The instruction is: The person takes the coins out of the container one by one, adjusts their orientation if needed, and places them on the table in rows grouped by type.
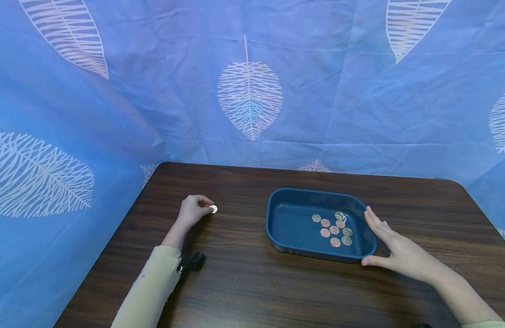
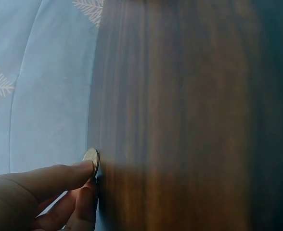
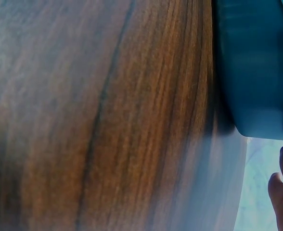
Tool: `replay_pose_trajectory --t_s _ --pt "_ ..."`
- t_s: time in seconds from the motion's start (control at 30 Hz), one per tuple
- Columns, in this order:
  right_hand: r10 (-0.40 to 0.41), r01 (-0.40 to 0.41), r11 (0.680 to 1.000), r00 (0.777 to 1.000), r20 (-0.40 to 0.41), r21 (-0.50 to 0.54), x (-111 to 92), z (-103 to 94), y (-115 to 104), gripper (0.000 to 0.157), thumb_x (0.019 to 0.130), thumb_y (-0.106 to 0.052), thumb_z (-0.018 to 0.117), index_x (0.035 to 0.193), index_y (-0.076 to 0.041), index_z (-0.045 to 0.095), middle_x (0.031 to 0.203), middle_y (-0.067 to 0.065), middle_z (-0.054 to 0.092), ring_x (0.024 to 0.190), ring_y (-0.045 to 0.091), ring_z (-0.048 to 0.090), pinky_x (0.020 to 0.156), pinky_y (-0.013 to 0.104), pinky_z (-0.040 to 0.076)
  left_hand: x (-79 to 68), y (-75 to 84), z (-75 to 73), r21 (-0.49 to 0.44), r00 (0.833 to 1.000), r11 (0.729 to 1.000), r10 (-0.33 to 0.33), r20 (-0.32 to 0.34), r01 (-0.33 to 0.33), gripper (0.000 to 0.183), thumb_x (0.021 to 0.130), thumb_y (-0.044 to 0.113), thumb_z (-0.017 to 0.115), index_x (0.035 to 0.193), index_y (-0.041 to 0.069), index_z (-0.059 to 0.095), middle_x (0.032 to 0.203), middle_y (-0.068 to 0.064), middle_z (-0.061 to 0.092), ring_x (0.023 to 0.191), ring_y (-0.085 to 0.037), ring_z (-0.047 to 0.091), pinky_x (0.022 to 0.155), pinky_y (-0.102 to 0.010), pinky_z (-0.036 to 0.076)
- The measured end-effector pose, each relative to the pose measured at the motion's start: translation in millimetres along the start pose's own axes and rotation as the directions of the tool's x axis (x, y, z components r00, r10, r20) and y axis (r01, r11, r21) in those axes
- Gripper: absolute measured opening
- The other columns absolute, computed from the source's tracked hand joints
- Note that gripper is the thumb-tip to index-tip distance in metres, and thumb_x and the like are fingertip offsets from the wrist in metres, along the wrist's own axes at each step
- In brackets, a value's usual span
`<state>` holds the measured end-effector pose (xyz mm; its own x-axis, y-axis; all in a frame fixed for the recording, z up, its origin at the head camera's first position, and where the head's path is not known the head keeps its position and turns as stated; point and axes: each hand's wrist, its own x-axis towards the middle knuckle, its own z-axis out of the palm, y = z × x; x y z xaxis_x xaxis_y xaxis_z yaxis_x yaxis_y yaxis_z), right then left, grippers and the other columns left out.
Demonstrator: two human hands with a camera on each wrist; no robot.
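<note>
A silvery-gold coin is pinched between the thumb and fingertips of my left hand, at the left of the table. The left wrist view shows this coin on edge, partly covered by the fingers. To the right sits a dark blue rectangular tray with rounded corners. Several gold and copper-coloured coins lie flat in its right half. My right hand touches the tray's right end, thumb at the near corner and fairly straight fingers along the far side. In the right wrist view the tray wall stands beside those fingers.
A dark wood-grain table carries everything. Blue cloth with white leaf prints hangs behind it and along the left. On my left wrist a black strap mount sticks out close above the tabletop.
</note>
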<state>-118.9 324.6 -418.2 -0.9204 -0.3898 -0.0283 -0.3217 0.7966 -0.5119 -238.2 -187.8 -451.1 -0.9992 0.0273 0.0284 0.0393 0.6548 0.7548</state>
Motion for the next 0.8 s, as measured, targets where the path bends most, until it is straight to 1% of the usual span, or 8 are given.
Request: replay_pose_trajectory --t_s 0.2,0.3,0.53,0.6,0.8 --pt "-0.001 0.001 1.0 1.0 0.0 -0.015 0.2 -0.7 -0.5 0.109 0.081 -0.045 0.073 0.154 -0.022 -0.005 0.159 0.006 -0.008 0.127 0.064 0.017 0.082 0.078 0.027 1.1 0.9 0.9 0.025 1.0 1.0 0.0 -0.003 0.0 0.012 0.082 0.003 0.074 0.094 0.0 0.073 0.083 -0.007 0.068 0.077 -0.022 0.063 0.069 -0.034 0.051" --pt "-0.001 0.001 1.0 1.0 -0.001 -0.019 0.5 -0.5 -0.1 0.109 0.081 -0.045 0.073 0.154 -0.022 -0.005 0.159 0.007 -0.007 0.127 0.064 0.018 0.082 0.078 0.028 1.6 0.4 1.1 0.028 1.0 1.0 -0.004 -0.004 0.005 0.012 0.082 0.003 0.074 0.093 0.0 0.072 0.083 -0.007 0.069 0.078 -0.022 0.064 0.07 -0.035 0.051" --pt "0.004 -0.005 1.0 1.0 -0.007 -0.021 0.7 0.3 0.7 0.109 0.081 -0.045 0.073 0.154 -0.022 -0.004 0.159 0.006 -0.007 0.127 0.064 0.018 0.082 0.078 0.027 0.5 -0.1 2.7 0.007 1.0 1.0 -0.018 -0.005 0.018 0.011 0.084 0.005 0.073 0.094 0.001 0.071 0.085 -0.007 0.069 0.079 -0.022 0.064 0.073 -0.037 0.052" --pt "0.009 -0.009 1.0 1.0 -0.005 -0.022 0.7 0.2 0.7 0.109 0.081 -0.046 0.073 0.154 -0.022 -0.004 0.159 0.004 -0.008 0.127 0.064 0.018 0.082 0.078 0.027 0.3 -0.9 3.6 0.003 1.0 1.0 -0.016 -0.011 0.016 0.011 0.084 0.005 0.073 0.094 0.001 0.071 0.086 -0.008 0.069 0.08 -0.022 0.065 0.072 -0.036 0.052" --pt "0.008 -0.008 1.0 1.0 -0.004 -0.018 0.7 -0.1 0.5 0.109 0.081 -0.046 0.073 0.154 -0.022 -0.004 0.159 0.007 -0.007 0.127 0.064 0.017 0.084 0.078 0.025 -1.2 0.6 4.1 -0.03 0.999 0.999 -0.034 -0.039 0.032 0.015 0.082 0.011 0.077 0.093 0.002 0.072 0.085 -0.006 0.068 0.078 -0.021 0.063 0.07 -0.036 0.051"
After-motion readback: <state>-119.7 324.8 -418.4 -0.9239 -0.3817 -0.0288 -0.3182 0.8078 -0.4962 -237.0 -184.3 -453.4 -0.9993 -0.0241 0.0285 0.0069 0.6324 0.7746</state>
